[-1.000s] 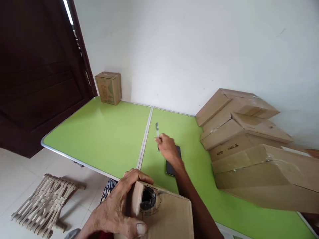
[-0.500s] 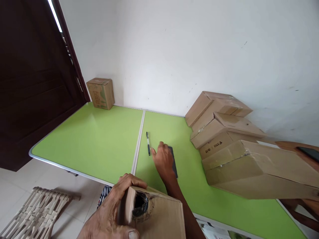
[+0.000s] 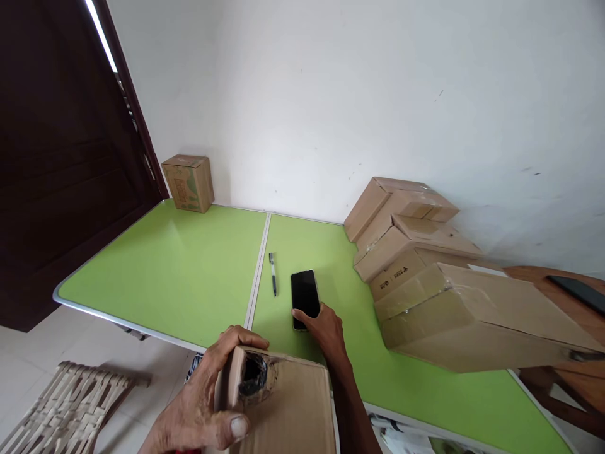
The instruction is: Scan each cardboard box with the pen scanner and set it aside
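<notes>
My left hand grips a cardboard box at the bottom of the view. Its thumb lies on the near face and its fingers curl over the left edge, beside a torn, dark-rimmed hole. My right hand holds a black smartphone by its lower end, thumb across the dark screen. The other fingers are mostly hidden at the phone's right side. To the left of the phone lies a pen with a clear barrel and dark ends, touched by neither hand.
Several cardboard boxes are piled at the right of the green table. One small printed box stands at its far left corner against the wall. A woven stool is on the floor at left. A brown wooden surface adjoins at right.
My right hand has drawn back from beside the pen and taken hold of the phone, which now shows its screen and sits further left. My left hand keeps its grip on the box.
</notes>
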Demonstrator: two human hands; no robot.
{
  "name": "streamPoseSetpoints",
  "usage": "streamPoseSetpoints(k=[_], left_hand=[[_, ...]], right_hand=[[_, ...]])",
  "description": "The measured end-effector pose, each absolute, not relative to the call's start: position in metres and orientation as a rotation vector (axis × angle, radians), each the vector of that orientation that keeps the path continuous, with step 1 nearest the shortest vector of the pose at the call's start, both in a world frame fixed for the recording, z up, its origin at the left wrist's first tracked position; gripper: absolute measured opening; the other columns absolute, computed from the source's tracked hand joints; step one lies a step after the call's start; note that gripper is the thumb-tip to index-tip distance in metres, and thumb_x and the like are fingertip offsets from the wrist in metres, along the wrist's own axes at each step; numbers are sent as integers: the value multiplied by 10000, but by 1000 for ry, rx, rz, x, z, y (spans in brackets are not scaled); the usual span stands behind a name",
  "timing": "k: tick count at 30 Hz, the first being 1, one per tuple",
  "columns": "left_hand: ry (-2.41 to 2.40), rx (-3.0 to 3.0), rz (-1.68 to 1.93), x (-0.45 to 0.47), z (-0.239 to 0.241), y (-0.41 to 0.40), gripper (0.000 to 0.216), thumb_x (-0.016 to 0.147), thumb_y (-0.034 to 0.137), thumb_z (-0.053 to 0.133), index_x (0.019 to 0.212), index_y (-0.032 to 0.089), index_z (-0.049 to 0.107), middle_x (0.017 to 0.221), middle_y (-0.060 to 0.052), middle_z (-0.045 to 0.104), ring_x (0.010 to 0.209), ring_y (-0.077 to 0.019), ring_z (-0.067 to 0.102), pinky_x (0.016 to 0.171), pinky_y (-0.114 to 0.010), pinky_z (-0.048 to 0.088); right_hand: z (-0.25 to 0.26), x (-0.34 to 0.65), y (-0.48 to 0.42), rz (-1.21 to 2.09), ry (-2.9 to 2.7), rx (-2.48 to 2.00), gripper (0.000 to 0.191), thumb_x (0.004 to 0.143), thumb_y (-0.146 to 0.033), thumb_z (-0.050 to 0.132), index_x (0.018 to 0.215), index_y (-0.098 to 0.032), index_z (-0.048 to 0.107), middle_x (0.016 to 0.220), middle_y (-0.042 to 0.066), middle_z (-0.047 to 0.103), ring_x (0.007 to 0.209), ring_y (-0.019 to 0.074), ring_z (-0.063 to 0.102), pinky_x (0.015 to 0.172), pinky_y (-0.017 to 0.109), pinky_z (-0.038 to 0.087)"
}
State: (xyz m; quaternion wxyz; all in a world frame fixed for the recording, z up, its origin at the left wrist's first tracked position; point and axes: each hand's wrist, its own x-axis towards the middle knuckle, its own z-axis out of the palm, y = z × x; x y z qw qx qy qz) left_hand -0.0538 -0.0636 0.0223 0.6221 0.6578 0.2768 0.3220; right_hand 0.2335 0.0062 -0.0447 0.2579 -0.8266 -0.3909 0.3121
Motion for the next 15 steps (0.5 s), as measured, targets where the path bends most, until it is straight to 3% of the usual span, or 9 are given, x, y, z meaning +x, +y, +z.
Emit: streamPoseSetpoints(k=[2, 5, 7, 10, 13, 15], left_hand=[[638, 1517, 746, -53, 23, -63, 859, 769, 749, 742, 1460, 290, 519, 1322, -106, 548, 1103, -328, 582, 924, -417, 446], [662, 1517, 726, -52, 24, -63, 875, 763, 754, 743, 1460, 276, 519, 1329, -114, 558, 1120, -336, 581, 943, -424, 453], [663, 1524, 723, -53, 26, -63, 879, 766, 756, 740, 1461, 267, 514, 1323, -116, 570, 1124, -338, 583, 949, -424, 460], [671, 1561, 736, -52, 30, -62, 868, 775, 784, 716, 1442, 258, 536, 1301, -114, 590, 1120, -338, 588, 954, -423, 467], [694, 1601, 727, -49, 34, -60, 863, 780, 821, 683, 1414, 247, 566, 1256, -110, 615, 1101, -337, 594, 954, -430, 472], [708, 1614, 735, -48, 36, -59, 864, 787, 821, 678, 1416, 239, 568, 1262, -113, 622, 1132, -350, 589, 973, -442, 472]], right_hand=[[-49, 235, 0, 980, -1005, -2053, 321, 823, -412, 739, 1001, -154, 666, 1083, 206, 777, 1125, 411, 734, 902, 482, 599], [-49, 236, -20, 1176, -896, -1752, 428, 827, -523, 704, 1053, -163, 647, 1032, 152, 804, 1011, 356, 791, 820, 450, 652], [-40, 236, -40, 1277, -785, -1542, 538, 811, -570, 749, 1128, -150, 639, 1114, 158, 808, 1046, 337, 800, 886, 451, 660], [-10, 238, -73, 1362, -510, -1204, 614, 775, -475, 898, 1239, -149, 660, 1278, 161, 781, 1074, 315, 803, 941, 444, 661], [29, 242, -107, 1361, -350, -1011, 512, 801, -376, 922, 1243, -208, 724, 1240, 132, 808, 1003, 296, 822, 857, 414, 687], [49, 242, -128, 1408, -410, -947, 409, 880, -465, 841, 1214, -240, 765, 1222, 141, 814, 992, 312, 825, 842, 435, 690]])
